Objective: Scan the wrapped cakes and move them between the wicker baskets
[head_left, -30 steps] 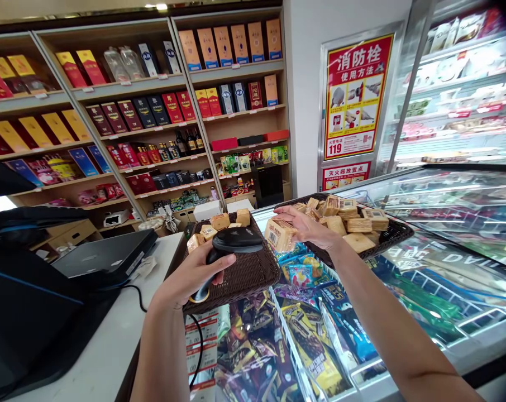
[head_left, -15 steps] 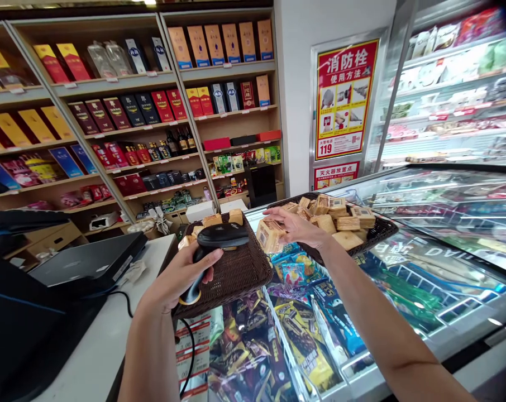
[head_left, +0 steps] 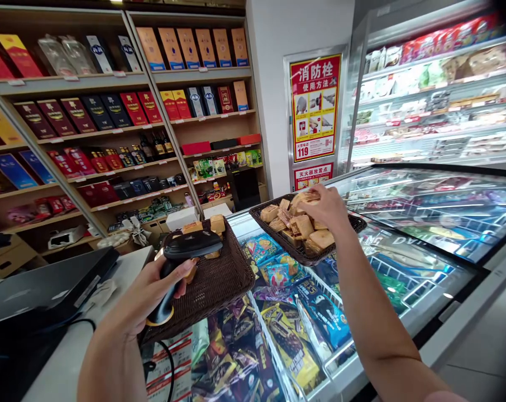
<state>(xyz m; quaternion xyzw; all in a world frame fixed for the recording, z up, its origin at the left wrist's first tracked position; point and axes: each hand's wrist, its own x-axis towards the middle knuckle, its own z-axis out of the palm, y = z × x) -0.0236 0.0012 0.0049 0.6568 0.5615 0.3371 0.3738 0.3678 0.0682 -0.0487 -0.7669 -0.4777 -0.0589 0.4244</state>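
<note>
My left hand (head_left: 165,285) is closed around the grip of a black barcode scanner (head_left: 192,244), whose head points right over the left wicker basket (head_left: 219,287). A few beige wrapped biscuit packets (head_left: 217,224) lie at that basket's far end, partly hidden by the scanner. Over the right wicker basket (head_left: 273,234), my right hand (head_left: 326,209) has its fingers closed on a biscuit packet (head_left: 307,197), at the top of the heap. Several more biscuit packets (head_left: 301,228) are piled loosely below it.
Both baskets rest on a glass-topped chest freezer (head_left: 420,251) of bagged ice creams (head_left: 292,340). A white counter (head_left: 64,349) with a dark flat device (head_left: 47,285) stands at left; the scanner's cable (head_left: 169,363) hangs in front. Shelves (head_left: 148,128) of boxes line the back.
My right hand has carried a biscuit packet from between the baskets to the heap in the right basket. My left hand still holds the scanner. The view has turned right.
</note>
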